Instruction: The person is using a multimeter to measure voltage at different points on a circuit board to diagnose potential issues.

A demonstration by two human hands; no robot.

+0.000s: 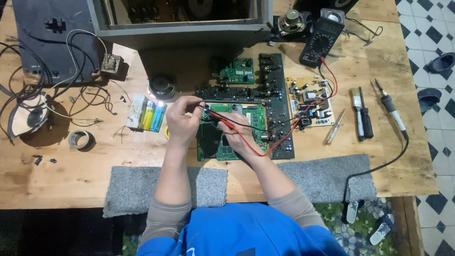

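Both hands meet over the green rectangular circuit board lying at the centre of the pale wooden workbench: the left hand pinches the thin black multimeter probe, while the right hand closes round the red probe, its tip seemingly on the board, though that spot is hard to read. The black digital multimeter rests at two o'clock from the hands, and a black-handled soldering iron lies at three o'clock.
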